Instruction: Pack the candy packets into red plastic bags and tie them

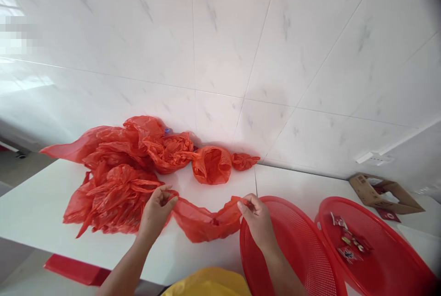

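Between my two hands a red plastic bag (206, 227) is stretched out low over the white table, its mouth sagging in the middle. My left hand (156, 211) pinches one end of it, and my right hand (255, 218) pinches the other, near the rim of a red basket (272, 202). Something small and dark red shows inside the bag, too blurred to name. Beside my left hand lies a heap of crumpled red plastic bags (120, 190). A rounded red bag with an open mouth (212, 165) stands behind, by the wall.
A small tied red bag (245, 161) lies against the tiled wall (220, 57). On the right, a second red basket (389, 250) holds several small wrapped packets (349, 254). An open cardboard box (386, 195) sits behind it. A red stool (76, 269) shows below the table's left front edge.
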Tool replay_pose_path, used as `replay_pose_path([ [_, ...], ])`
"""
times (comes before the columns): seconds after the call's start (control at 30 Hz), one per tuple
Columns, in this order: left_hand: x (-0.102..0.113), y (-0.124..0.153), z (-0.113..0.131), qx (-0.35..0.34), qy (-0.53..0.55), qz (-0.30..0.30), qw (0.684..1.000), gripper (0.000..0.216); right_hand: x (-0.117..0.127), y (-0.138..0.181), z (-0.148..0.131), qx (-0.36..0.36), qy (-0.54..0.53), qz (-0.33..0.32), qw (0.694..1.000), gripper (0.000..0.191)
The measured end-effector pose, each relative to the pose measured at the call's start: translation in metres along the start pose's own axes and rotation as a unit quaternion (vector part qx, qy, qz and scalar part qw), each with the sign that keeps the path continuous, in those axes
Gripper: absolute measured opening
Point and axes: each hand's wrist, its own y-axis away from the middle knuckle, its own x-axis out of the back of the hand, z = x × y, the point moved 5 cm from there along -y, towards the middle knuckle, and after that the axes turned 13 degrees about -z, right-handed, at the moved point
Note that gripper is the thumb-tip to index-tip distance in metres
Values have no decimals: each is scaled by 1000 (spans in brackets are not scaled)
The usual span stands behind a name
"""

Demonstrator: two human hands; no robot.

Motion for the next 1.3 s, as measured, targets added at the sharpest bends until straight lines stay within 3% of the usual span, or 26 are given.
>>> replay_pose_path([
  [0.1,-15,6,20,-25,-25,-52,998,41,2,3,8,-5,-57,23,998,23],
  [0.2,-32,14,35,-28,-69,-150,986,32,-12,5,20,-37,-214,-21,976,28],
  [0.3,-44,22,50,-42,-140,-226,963,29,-30,10,29,-57,-287,-55,955,39],
  [0.4,-53,30,60,-54,-192,-260,945,29,-49,17,32,-77,-262,-104,956,45],
  [0.6,-91,54,63,-71,-146,-368,915,26,-90,33,10,-84,-153,-316,932,26],
  [0.67,-99,58,61,-87,-118,-347,926,27,-94,33,8,-90,-137,-322,932,34],
  [0.77,-105,60,55,-139,-127,-288,939,24,-89,29,25,-148,-172,-252,941,42],
  [0.87,-115,63,42,-181,-209,-307,911,14,-81,28,54,-198,-190,-157,949,43],
  [0.97,-126,66,25,-207,-274,-353,870,8,-78,29,77,-210,-187,-123,952,47],
  [1.1,-129,64,8,-204,-266,-364,869,14,-74,28,89,-202,-173,-137,954,49],
  [1.3,-106,49,-7,-115,-239,-247,932,17,-64,36,72,-148,-169,-263,938,51],
])
